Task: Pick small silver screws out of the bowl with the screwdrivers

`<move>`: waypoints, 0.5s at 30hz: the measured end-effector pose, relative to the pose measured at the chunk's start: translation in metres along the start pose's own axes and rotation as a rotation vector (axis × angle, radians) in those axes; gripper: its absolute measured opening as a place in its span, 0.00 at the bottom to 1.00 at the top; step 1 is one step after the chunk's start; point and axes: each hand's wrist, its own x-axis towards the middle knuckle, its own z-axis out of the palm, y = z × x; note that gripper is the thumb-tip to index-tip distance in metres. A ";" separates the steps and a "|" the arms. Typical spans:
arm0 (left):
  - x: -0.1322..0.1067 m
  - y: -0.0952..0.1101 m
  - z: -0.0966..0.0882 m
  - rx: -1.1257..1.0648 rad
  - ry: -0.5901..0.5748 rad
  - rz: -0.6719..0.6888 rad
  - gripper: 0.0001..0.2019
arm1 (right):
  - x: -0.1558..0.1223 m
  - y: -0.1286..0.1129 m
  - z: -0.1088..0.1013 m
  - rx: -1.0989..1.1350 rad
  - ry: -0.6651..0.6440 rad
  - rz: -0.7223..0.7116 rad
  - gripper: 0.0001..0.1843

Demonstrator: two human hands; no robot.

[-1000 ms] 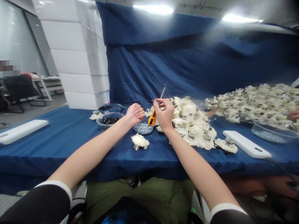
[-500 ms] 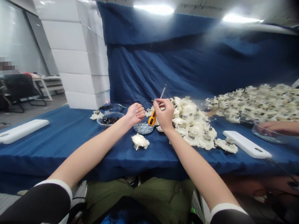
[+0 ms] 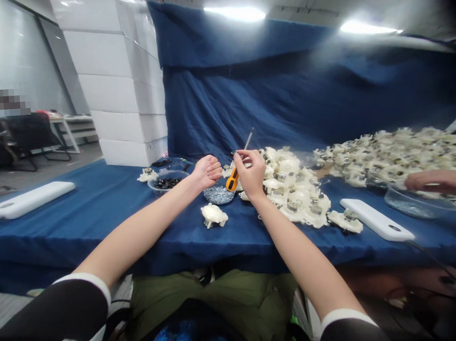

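two fists over the blue tabletop (image 3: 99,209): your right grip (image 3: 251,170) pinches the orange-handled screwdriver (image 3: 232,179) shaft-up, near the white plastic parts (image 3: 291,187); your left grip (image 3: 207,173) curls shut, contents hidden. hold the shaft steady.

I see a glossy plastic screwdriver handle (image 3: 232,181) in orange, a bright metal shaft (image 3: 249,139), matt white plastic housings (image 3: 291,187), and creased navy cloth (image 3: 99,209) at lower left.

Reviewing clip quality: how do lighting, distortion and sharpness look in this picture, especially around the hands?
Head view: the ceiling lights glare white at the top; wide-angle distortion bows the blue backdrop cloth; the top right corner falls dark; a pixelated patch covers part of the far left; the right hand and orange-handled screwdriver look reasonably sharp.
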 end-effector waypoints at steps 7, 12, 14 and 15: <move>0.003 -0.001 -0.002 0.051 0.058 -0.071 0.21 | 0.000 0.001 0.001 0.000 0.000 -0.005 0.09; 0.011 -0.005 -0.006 0.026 0.144 0.013 0.19 | 0.001 0.000 0.000 0.001 -0.004 -0.001 0.09; 0.013 -0.005 -0.008 0.018 0.192 0.053 0.18 | 0.001 -0.001 0.000 0.014 -0.002 -0.002 0.09; 0.014 -0.004 -0.008 0.015 0.212 0.068 0.17 | 0.001 -0.001 0.000 0.021 -0.001 -0.003 0.09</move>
